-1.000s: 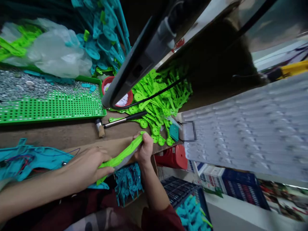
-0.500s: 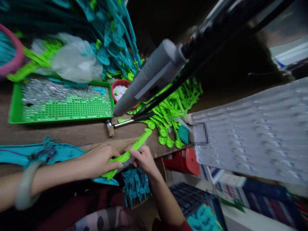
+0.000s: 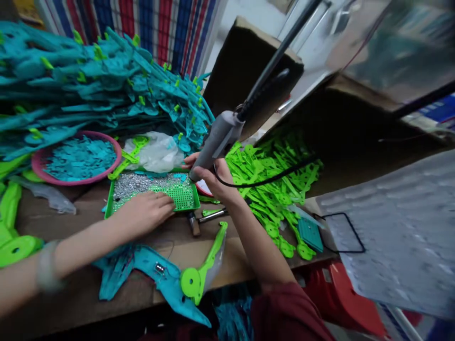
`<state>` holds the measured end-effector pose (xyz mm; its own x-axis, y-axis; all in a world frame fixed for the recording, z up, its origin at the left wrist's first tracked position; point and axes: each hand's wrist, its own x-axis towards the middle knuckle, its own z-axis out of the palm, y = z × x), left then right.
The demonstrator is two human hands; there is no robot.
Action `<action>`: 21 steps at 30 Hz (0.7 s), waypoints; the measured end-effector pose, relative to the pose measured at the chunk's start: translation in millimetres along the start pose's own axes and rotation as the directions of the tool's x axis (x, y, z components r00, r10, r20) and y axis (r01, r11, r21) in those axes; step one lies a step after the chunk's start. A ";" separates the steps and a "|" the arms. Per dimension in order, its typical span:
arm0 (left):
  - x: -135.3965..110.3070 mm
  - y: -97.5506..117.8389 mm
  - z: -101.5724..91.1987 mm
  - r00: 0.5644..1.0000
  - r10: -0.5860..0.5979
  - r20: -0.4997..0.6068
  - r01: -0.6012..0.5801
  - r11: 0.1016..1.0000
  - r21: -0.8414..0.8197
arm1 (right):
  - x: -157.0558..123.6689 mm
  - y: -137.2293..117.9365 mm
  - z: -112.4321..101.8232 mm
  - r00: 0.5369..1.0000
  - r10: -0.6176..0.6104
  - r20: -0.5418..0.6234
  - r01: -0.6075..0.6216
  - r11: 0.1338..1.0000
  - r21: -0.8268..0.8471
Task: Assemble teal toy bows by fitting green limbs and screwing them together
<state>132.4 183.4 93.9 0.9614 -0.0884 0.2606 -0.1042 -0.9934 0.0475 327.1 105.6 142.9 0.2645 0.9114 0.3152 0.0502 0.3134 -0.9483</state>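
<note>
My left hand (image 3: 151, 208) lies over the front of a green perforated tray (image 3: 197, 202) that holds many small silvery screws (image 3: 142, 182). Its fingers are stretched out, and the thumb is hidden. My right hand (image 3: 216, 182) is wrapped round the lower part of a grey electric screwdriver (image 3: 220, 135), which hangs tip down at the tray's right corner. Nearer to me on the table lies a teal plastic shell (image 3: 156, 270) with wires and a small metal part inside. A bright green arm piece (image 3: 192, 282) with a clear strip rests at its right end.
Behind the tray are a pink basin (image 3: 115, 163) of teal pieces, a plastic bag (image 3: 159, 151) and a tall teal pile (image 3: 106, 85). Green pieces (image 3: 270, 189) are heaped on the right. A hammer (image 3: 194, 225) lies before the tray; a red container (image 3: 341, 293) stands lower right.
Both hands have let go of the green piece, which now lies on the table. My left hand has moved forward to the tray, my right hand to the screwdriver. The view has shifted.
</note>
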 end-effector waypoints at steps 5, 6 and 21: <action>2.0 -60.0 27.7 0.983 0.152 0.104 -0.148 0.988 -0.044 | 16.6 7.1 -1.7 0.996 0.093 0.015 -0.094 0.967 0.235; 2.5 -64.8 32.0 0.986 0.127 0.106 -0.127 0.992 -0.013 | 17.3 8.3 -2.9 0.996 0.092 0.022 -0.095 0.971 0.220; -67.4 94.4 7.6 0.963 0.083 -0.256 -0.040 0.985 0.169 | 18.9 91.9 37.3 0.948 -0.090 -0.305 0.124 0.988 0.097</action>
<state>59.7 95.1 73.4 0.8522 -0.1490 0.5015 -0.0981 -0.9871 -0.1266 300.8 161.6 63.1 0.5397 0.7549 0.3725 -0.0107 0.4487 -0.8936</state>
